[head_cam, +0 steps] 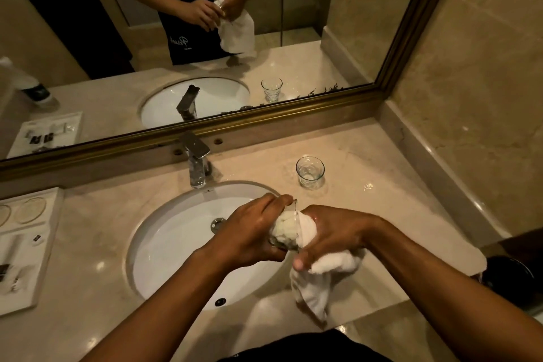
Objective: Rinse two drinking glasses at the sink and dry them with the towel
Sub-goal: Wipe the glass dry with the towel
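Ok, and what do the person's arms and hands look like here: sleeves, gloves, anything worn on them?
Both forearms are bare as far up as this view shows; no sleeve shows on them. The left hand and right hand wear no gloves, and no watch, ring or bracelet shows. In the mirror, a dark short-sleeved top with pale lettering.

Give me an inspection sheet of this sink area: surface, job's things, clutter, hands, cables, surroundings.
Surface: beige stone counter with a white oval sink; tap at the back.
Job's things: one glass held over the sink, white towel stuffed into it; second glass upright on the counter, right of the tap.
Clutter: amenity tray at the left edge.
Hands: left hand grips the glass; right hand holds the towel.
Cables: nothing seen.
Surroundings: framed mirror behind; tiled wall at right.
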